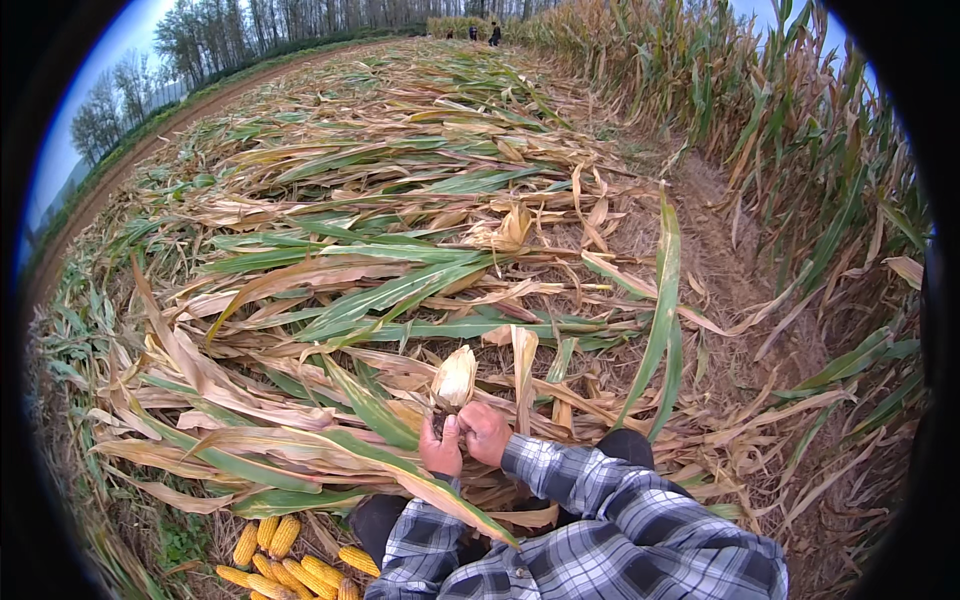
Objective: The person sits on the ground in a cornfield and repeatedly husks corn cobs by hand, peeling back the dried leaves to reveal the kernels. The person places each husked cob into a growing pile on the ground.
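An ear of corn in a pale, dry husk (454,379) points away from me, in front of my knees. My left hand (441,448) grips its near end, thumb uppermost, where a dark brown tuft shows between the hands. Against the same end, my right hand (485,433) is curled with its fingers pinched at the husk. The right fingertips are partly hidden behind the knuckles. Long dry and green corn leaves (322,450) lie around and across my left forearm.
Several husked yellow corn cobs (285,562) lie on the ground at my lower left. Cut cornstalks (420,255) cover the field ahead, with another husked-over ear (510,229) among them. Standing corn (787,112) lines the right side. Far off are people (494,34).
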Motion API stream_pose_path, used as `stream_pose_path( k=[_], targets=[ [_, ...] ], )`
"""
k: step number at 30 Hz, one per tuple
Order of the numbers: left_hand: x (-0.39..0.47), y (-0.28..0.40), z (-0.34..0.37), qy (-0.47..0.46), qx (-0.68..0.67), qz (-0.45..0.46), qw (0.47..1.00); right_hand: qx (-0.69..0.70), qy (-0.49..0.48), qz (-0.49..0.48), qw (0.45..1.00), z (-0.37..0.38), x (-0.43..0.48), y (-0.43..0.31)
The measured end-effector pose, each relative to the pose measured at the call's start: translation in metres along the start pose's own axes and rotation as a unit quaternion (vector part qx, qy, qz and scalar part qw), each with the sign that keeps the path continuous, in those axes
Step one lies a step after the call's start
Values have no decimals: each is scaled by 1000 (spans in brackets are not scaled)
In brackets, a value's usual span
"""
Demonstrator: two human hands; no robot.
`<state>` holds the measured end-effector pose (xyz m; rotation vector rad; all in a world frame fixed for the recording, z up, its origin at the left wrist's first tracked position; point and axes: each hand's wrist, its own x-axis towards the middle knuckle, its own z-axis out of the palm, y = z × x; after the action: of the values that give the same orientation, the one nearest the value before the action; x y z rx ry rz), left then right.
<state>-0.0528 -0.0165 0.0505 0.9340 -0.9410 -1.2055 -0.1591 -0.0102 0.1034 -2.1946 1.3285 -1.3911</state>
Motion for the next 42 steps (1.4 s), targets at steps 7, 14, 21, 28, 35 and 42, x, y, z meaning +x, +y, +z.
stream_pose_path(
  k=[7, 14, 21, 28, 35, 42],
  targets=[
    [12, -21, -8, 69, 282, 124, 949, 13, -86, 53, 995, 5, -28, 26],
    [18, -24, -3, -5, 248, 47, 968, 0, -160, 208, 965, -49, -63, 32],
    [0, -15, 1, -10, -48, -26, 998, 25, -220, 111, 969, -14, 13, 32],
    [-9, -33, -6, 15, 19, -42, 999, 48, -249, 139, 957, -7, 20, 36],
    [-6, -35, 3, -1, 46, 83, 995, 152, -112, 273, 943, 13, 9, 47],
    [-12, -21, 6, 9, 53, 28, 998, 278, -1, 371, 886, 16, 15, 60]
  ],
)
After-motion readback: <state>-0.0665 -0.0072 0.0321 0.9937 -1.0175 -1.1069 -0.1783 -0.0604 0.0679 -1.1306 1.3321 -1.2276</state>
